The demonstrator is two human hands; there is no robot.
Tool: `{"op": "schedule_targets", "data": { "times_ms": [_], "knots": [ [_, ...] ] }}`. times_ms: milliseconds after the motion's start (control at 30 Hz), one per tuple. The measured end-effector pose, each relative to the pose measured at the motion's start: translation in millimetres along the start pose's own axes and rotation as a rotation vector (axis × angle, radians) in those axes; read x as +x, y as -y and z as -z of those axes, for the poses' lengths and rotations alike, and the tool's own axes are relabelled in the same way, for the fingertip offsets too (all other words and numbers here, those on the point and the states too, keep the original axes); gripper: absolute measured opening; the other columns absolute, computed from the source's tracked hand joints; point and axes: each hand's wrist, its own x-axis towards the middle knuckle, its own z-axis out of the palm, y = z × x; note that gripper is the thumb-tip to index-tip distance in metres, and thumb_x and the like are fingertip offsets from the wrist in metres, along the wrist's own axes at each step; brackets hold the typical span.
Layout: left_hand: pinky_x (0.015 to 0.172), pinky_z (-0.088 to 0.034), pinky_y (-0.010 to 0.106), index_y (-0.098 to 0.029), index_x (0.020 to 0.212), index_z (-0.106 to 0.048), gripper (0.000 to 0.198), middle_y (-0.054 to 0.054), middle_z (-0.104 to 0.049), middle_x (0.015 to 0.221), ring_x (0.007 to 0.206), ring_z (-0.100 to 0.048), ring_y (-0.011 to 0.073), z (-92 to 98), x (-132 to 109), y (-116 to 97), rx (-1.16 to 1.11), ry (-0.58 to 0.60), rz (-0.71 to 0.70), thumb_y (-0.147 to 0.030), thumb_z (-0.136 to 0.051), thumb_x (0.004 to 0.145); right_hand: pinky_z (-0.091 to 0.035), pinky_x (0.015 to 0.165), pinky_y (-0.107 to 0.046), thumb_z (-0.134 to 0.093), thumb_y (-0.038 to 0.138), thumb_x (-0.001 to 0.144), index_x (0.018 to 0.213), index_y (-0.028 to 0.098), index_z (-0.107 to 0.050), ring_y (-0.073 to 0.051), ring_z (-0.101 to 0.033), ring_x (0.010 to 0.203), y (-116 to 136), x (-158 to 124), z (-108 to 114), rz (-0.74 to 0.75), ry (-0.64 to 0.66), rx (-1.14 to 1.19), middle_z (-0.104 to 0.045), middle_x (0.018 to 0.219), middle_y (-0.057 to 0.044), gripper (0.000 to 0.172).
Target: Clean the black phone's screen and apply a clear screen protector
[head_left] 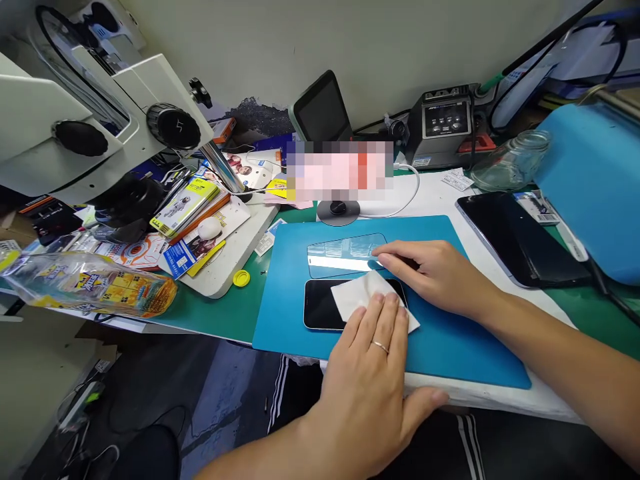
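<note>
My left hand (373,373), with a ring on one finger, lies flat with its fingers stretched over a white wipe (353,297). Beneath that wipe is a black-screened phone (320,305), lying face up on a blue mat (285,267); the wipe and fingers cover its right part. Just beyond the phone lies a clear screen protector (345,250) with a dark border. At the protector's right end, my right hand (430,270) has its thumb and index fingertips close together. Whether anything sits between those tips is hidden.
A microscope (165,100) stands left over card packets (187,207). A plastic bottle (90,283) lies at the left edge, near a yellow cap (241,278). Right of the mat are a large dark tablet (520,240), a glass jar (515,160) and a soldering station (443,127).
</note>
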Motion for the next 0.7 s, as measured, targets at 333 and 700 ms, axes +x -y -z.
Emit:
{"op": "schedule_targets", "data": {
  "times_ms": [333, 700],
  "knots": [
    [0.127, -0.039, 0.051, -0.009, 0.169, -0.023, 0.071, 0.014, -0.025, 0.176, 0.164, -0.023, 0.0307, 10.6, -29.2, 49.3, -0.009, 0.006, 0.109, -0.048, -0.039, 0.113, -0.063, 0.086, -0.037, -0.05, 0.042, 0.105, 0.109, 0.025, -0.081, -0.026, -0.08, 0.097, -0.6, -1.2, 1.3, 0.008, -0.019, -0.034, -0.085, 0.108, -0.004, 0.036],
    [0.127, -0.04, 0.051, -0.008, 0.168, -0.025, 0.072, 0.016, -0.028, 0.175, 0.164, -0.024, 0.0315, 10.4, -37.3, 60.4, -0.034, -0.016, 0.132, -0.05, -0.04, 0.112, -0.065, 0.089, -0.041, -0.051, 0.044, 0.105, 0.116, 0.028, -0.082, -0.027, -0.08, 0.098, -5.5, -0.4, -3.2, 0.019, -0.005, -0.032, -0.085, 0.109, -0.003, 0.037]
  ]
}}
